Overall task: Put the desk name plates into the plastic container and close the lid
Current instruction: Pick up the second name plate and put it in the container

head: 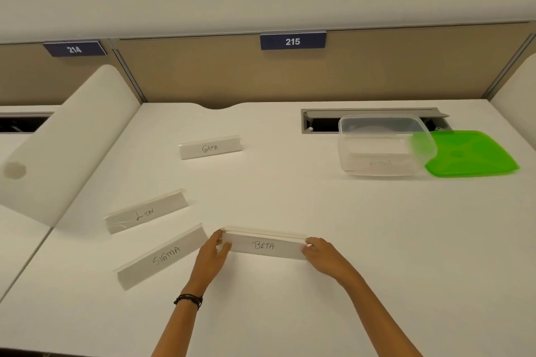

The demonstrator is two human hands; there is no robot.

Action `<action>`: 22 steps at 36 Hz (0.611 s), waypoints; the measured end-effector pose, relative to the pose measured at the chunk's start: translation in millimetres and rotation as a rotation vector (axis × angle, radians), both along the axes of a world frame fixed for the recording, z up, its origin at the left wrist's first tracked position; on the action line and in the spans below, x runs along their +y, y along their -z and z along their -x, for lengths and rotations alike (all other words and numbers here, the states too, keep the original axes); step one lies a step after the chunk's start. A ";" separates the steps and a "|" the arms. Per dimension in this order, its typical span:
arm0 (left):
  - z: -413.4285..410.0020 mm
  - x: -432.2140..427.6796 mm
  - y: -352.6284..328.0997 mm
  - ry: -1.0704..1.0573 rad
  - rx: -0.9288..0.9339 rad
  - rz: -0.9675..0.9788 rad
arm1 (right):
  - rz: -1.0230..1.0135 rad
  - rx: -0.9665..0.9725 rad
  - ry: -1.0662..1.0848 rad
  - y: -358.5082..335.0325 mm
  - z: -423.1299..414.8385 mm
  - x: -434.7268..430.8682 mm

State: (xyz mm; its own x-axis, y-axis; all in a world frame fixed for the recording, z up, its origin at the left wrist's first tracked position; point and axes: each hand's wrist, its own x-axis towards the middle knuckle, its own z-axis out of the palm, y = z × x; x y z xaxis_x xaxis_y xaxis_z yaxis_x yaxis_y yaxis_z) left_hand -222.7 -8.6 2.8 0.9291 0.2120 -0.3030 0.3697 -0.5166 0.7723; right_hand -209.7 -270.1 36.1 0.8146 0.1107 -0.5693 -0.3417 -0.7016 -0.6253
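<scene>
The BETA name plate (265, 245) stands near the desk's front, gripped at its left end by my left hand (213, 255) and at its right end by my right hand (323, 256). To the left lie the SIGMA plate (162, 256) and the LION plate (146, 211). The GAMA plate (210, 147) stands farther back. The clear plastic container (383, 148) sits at the back right, lidless, with one faintly lettered plate inside. Its green lid (470, 153) lies flat on the desk beside it on the right.
A grey cable slot (322, 120) is cut into the white desk (290, 206) just behind the container. A tan partition (232, 78) with a 215 sign closes the back. A rounded white divider (66, 139) borders the left side.
</scene>
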 end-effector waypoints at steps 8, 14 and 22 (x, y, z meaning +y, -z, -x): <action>-11.3 -8.7 -3.9 0.017 -0.004 0.036 | 0.001 -0.005 -0.013 -3.9 -11.0 -3.3; -25.7 -25.5 -9.0 0.009 -0.001 0.058 | 0.026 -0.037 0.022 -4.4 -20.8 -12.2; -57.5 -52.9 -23.0 -0.001 -0.044 0.097 | -0.023 -0.124 0.116 -9.3 -36.3 -32.8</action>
